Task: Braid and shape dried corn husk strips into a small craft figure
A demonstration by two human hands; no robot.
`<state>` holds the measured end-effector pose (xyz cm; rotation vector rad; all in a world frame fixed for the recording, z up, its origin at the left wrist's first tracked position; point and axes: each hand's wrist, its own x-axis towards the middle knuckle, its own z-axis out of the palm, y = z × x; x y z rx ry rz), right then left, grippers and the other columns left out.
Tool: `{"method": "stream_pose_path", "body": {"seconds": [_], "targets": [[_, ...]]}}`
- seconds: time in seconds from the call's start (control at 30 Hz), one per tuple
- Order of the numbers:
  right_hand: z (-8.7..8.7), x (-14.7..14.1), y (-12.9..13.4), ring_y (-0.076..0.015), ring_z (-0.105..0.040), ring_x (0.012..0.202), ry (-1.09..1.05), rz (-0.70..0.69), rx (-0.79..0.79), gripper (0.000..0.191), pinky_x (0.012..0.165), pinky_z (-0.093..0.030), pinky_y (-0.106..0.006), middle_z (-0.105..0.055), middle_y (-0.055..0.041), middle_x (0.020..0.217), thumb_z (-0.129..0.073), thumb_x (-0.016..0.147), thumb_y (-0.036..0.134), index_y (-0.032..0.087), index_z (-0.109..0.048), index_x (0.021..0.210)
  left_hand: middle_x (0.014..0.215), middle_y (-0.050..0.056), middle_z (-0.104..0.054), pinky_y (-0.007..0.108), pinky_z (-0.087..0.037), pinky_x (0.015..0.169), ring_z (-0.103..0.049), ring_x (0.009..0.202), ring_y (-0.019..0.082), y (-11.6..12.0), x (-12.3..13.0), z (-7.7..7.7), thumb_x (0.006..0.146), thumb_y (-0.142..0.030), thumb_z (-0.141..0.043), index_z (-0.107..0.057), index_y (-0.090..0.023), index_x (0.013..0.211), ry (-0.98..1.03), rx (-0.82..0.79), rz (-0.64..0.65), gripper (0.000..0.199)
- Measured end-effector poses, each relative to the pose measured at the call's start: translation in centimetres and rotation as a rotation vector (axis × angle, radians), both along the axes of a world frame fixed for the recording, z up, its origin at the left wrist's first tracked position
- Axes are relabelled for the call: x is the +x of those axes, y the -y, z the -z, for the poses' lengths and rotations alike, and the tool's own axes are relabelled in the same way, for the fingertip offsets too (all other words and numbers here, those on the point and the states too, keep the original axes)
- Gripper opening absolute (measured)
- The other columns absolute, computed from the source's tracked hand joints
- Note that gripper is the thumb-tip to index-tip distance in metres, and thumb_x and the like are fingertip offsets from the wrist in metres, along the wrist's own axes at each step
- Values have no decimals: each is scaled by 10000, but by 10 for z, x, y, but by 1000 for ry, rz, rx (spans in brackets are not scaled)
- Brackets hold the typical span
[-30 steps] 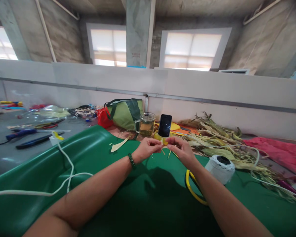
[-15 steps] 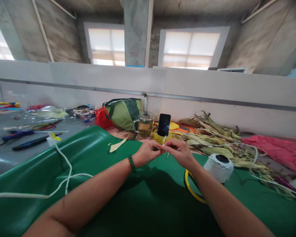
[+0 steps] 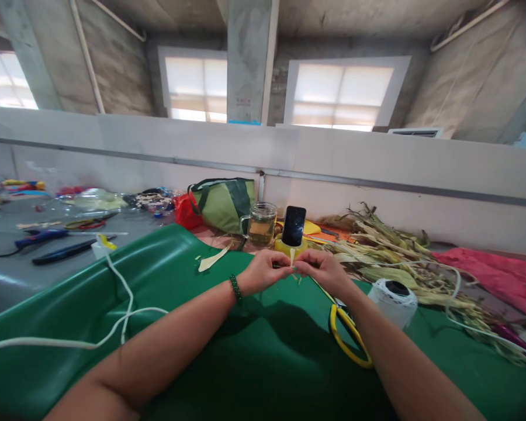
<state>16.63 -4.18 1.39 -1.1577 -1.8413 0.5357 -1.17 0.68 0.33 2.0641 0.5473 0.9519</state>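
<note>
Fingertips of my left hand (image 3: 265,271) and my right hand (image 3: 323,270) meet over the green mat (image 3: 272,362). Both pinch a small pale strip of corn husk (image 3: 292,256), which sticks up between them; its lower end is hidden by the fingers. Under my right forearm lies a pair of yellow-handled scissors (image 3: 349,342), partly covered. A white spool of thread (image 3: 393,304) stands right of that arm. Left of my left hand, a loose piece of husk (image 3: 214,259) rests on the mat. Behind the hands, a phone (image 3: 294,226) leans upright in a yellow holder (image 3: 284,245).
A glass mug (image 3: 263,225) of pale liquid stands beside a green bag (image 3: 225,204). Dried corn husks (image 3: 390,257) are heaped at the right, near a pink cloth (image 3: 491,278). A white cable (image 3: 70,346) crosses the mat's left side; a glue gun (image 3: 41,237) lies beyond.
The husk strip now shows more broadly above the fingertips, and both hands stay pinched together. My right forearm has shifted, uncovering more of the scissors. The view has tilted slightly.
</note>
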Motion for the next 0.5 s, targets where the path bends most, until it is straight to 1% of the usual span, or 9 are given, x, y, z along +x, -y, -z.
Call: {"method": "stream_pose_path", "body": {"seconds": [0.07, 0.13, 0.2, 0.23, 0.3, 0.37, 0.43, 0.5], "targets": [[-1, 2, -1, -132, -576, 532, -30, -3, -32, 285, 537, -468, -253, -636, -5, 587, -620, 752, 451, 180, -626, 663, 589, -13, -585, 187, -372, 532, -495, 552, 84, 1, 0, -1, 665, -302, -713, -627, -110, 766, 59, -66, -6, 234], [0, 1, -2, -132, -578, 518, -81, 18, -32, 303, 537, -479, -260, -633, -2, 569, -629, 739, 474, 186, -615, 644, 591, -35, -576, 191, -399, 559, -520, 563, 87, 1, 1, 0, 609, -309, -764, -607, -122, 920, 156, -172, -11, 395], [1, -2, -2, -136, -582, 518, -167, 50, -16, 325, 540, -490, -268, -637, -2, 569, -632, 730, 507, 192, -607, 654, 627, -30, -600, 209, -430, 611, -556, 606, 98, 0, 3, 1, 572, -321, -795, -582, -127, 1048, 249, -297, 17, 557], [2, -5, -3, -139, -584, 519, -220, 68, -6, 344, 538, -494, -272, -639, -5, 569, -631, 725, 530, 193, -603, 661, 666, -10, -624, 217, -437, 631, -570, 637, 106, -1, 4, 3, 569, -333, -799, -587, -126, 1072, 278, -345, 34, 584], [5, -11, -3, -138, -579, 512, -314, 99, 14, 384, 525, -494, -271, -640, -12, 567, -630, 714, 572, 192, -592, 663, 786, 47, -671, 226, -438, 651, -583, 704, 122, -2, 6, 6, 598, -357, -780, -634, -116, 1048, 301, -382, 45, 531], [8, -17, -3, -129, -563, 499, -364, 124, 34, 404, 512, -486, -262, -636, -17, 562, -634, 706, 587, 189, -583, 653, 854, 74, -687, 235, -441, 666, -579, 732, 130, -1, 9, 9, 671, -364, -725, -669, -104, 1033, 304, -339, 8, 449], [11, -21, -4, -123, -552, 495, -380, 144, 49, 399, 501, -475, -255, -642, -21, 575, -631, 709, 582, 189, -581, 659, 807, 51, -686, 241, -447, 684, -563, 703, 121, 2, 11, 10, 740, -334, -659, -659, -108, 1106, 292, -235, -65, 430], [14, -23, -4, -123, -537, 479, -377, 161, 60, 390, 473, -456, -251, -633, -14, 560, -623, 710, 577, 192, -581, 667, 781, 34, -684, 236, -452, 690, -550, 683, 112, 5, 11, 10, 770, -297, -622, -651, -119, 1142, 277, -116, -128, 413]]}}
